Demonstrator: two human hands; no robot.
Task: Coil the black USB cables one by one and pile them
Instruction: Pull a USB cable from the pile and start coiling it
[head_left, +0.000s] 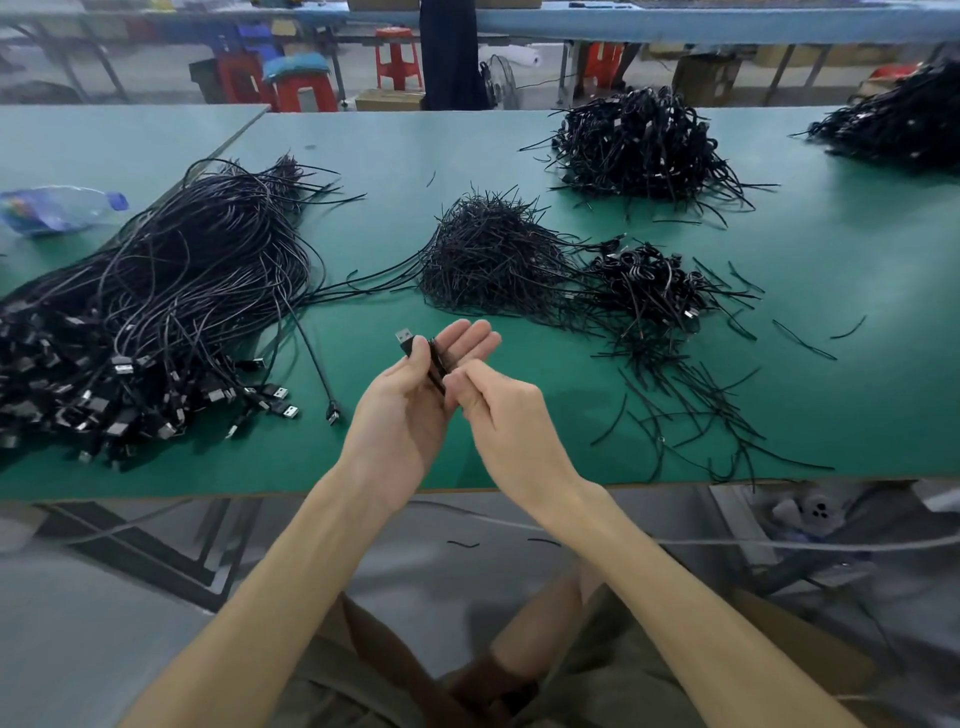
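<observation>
A black USB cable (435, 358), folded into a small tight bundle, is held above the near edge of the green table (857, 260). It is pinned to the palm of the left hand (410, 410) by the thumb, while the other fingers are stretched out almost straight behind it. A shiny metal plug (404, 335) sticks out at the far left of the bundle. The near end of the bundle is pinched by the curled fingers of the right hand (498, 410). To the left, a big messy heap of long loose cables (156, 301) is spread out, with many plugs at its near side. Just beyond the hands, a mound of thin black ties (488, 254) is seen, and right of it a small pile of coiled cables (644, 291). More thin ties (691, 405) are scattered near the right edge. Two bigger dark piles (639, 145) (904, 119) are set far off. A clear plastic bottle (57, 208) lies at the far left. Red stools (397, 65) are seen beyond the table.
</observation>
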